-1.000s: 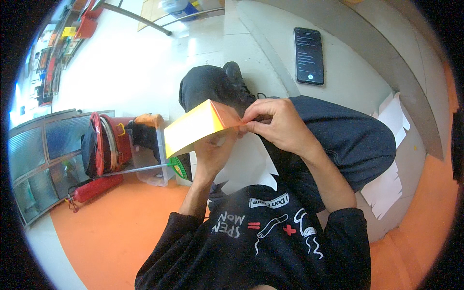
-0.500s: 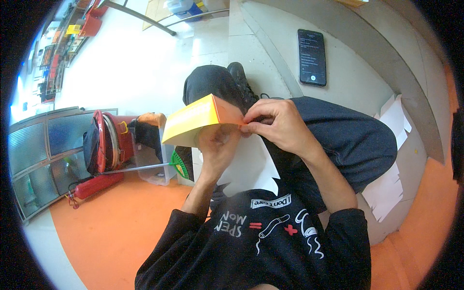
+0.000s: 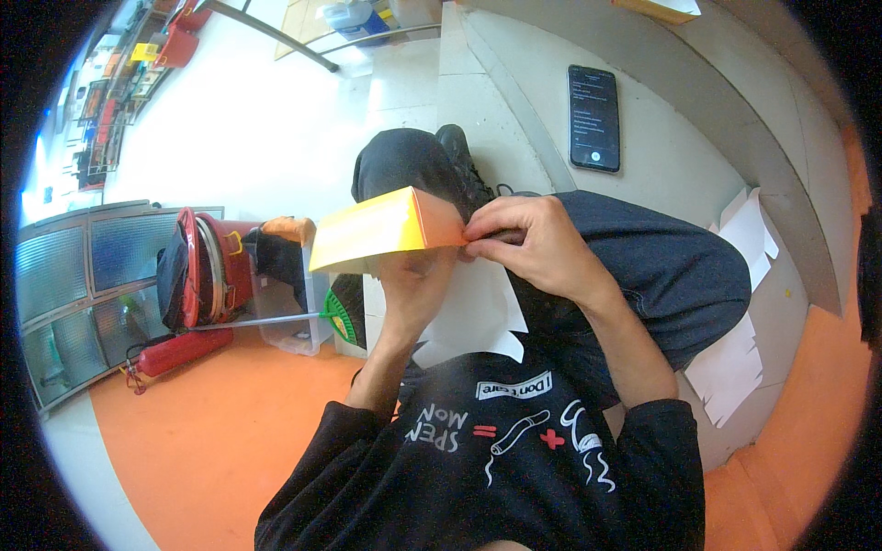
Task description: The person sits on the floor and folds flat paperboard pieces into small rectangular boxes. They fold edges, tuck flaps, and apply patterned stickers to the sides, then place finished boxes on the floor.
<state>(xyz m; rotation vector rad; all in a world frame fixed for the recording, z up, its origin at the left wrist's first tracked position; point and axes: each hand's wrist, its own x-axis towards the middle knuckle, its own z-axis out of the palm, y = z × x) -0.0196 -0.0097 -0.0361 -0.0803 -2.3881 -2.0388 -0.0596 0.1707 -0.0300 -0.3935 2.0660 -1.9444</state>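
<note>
A yellow and orange folded cardboard piece is held up over my lap, creased between its broad yellow face and a smaller orange side panel. My left hand reaches beneath it and grips it from its underside; the card hides most of those fingers. At the orange panel's right edge, my right hand pinches the card between thumb and fingers. Below both hands, a white cardboard sheet with a notched edge lies across my lap.
A black phone lies on the floor ahead, right of my shoe. More white cut card rests beyond my right knee. On the left are a red fire extinguisher, a clear plastic bin and a red bucket-like container.
The folded card has tipped slightly, and its orange side panel faces me a little more. Both hands keep their hold, and the whole view has shifted slightly.
</note>
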